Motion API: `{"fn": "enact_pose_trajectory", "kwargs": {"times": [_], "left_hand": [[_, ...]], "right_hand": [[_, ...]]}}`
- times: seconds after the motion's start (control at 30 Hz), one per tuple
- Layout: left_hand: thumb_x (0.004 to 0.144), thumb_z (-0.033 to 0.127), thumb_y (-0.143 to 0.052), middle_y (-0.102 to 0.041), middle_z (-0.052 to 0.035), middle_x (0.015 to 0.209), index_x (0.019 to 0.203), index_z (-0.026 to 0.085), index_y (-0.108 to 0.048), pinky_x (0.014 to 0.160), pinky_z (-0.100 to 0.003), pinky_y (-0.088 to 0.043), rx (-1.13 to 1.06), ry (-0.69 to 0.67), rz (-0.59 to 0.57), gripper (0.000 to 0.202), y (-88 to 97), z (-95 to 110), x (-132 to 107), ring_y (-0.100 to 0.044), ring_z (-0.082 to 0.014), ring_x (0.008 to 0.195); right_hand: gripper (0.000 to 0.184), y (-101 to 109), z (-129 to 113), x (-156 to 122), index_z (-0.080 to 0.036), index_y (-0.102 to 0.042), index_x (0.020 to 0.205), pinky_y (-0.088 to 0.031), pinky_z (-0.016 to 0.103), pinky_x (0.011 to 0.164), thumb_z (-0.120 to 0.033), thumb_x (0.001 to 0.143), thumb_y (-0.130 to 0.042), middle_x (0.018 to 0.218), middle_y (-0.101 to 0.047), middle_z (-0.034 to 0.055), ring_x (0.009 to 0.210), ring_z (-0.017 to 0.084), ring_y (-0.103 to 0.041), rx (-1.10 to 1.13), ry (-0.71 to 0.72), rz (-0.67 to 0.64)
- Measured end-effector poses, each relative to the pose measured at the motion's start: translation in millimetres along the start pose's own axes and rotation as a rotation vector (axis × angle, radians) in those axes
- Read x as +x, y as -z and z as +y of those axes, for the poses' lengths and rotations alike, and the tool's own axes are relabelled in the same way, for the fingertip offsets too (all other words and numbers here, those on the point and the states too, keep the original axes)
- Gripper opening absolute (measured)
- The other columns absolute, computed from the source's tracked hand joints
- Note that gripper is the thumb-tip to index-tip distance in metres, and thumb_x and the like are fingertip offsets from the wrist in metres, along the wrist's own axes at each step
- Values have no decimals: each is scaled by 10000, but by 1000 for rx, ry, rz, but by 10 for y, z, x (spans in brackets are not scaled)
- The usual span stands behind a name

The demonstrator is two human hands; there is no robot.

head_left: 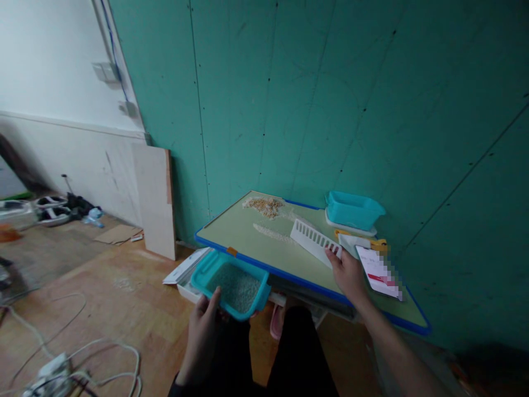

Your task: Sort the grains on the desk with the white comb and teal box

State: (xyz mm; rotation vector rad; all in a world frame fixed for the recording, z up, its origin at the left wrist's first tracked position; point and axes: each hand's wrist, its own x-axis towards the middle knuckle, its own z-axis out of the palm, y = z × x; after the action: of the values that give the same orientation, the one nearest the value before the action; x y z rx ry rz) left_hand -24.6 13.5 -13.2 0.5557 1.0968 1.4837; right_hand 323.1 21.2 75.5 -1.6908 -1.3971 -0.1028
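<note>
My left hand is closed on the near rim of a turquoise plastic tub, its thumb over the edge. Pale grains cover the tub's bottom, and the tub sits just below the table's front edge. In my right hand is a white slotted plastic strip, gripped at its right end and lying low over the tabletop. A thin line of pale grains runs left from the strip. Farther back lies a heap of yellowish kernels mixed with the grains.
A second turquoise tub stands at the table's back right. In front of it lie a yellow-and-white item and a phone-like screen. Cables and a power strip are on the floor at left; a board leans on the wall.
</note>
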Motion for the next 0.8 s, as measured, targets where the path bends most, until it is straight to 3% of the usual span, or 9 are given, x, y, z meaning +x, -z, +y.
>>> {"fn": "enact_pose_trajectory", "kwargs": {"times": [0.2, 0.4, 0.8], "left_hand": [[592, 605, -920, -530, 76, 462, 713, 195, -560, 405, -201, -408, 1, -39, -13, 559, 19, -50, 14, -509, -105, 401], [597, 589, -927, -548, 73, 481, 723, 193, -573, 426, -204, -430, -10, -32, -39, 546, 57, -57, 39, -523, -105, 422], [579, 602, -928, -517, 73, 452, 673, 198, -542, 407, -210, -405, -24, -24, -30, 566, 78, -112, 99, -509, -108, 391]], "right_hand": [[466, 59, 50, -28, -273, -616, 730, -470, 350, 594, -698, 873, -490, 684, -731, 115, 693, 302, -716, 12, -21, -21], [431, 40, -54, 16, -277, -628, 745, -482, 340, 594, -662, 887, -496, 651, -709, 93, 671, 292, -709, 49, 21, -58], [349, -499, -347, 206, -251, -663, 816, -506, 320, 637, -543, 910, -496, 761, -759, 110, 729, 283, -733, 147, 112, -145]]}}
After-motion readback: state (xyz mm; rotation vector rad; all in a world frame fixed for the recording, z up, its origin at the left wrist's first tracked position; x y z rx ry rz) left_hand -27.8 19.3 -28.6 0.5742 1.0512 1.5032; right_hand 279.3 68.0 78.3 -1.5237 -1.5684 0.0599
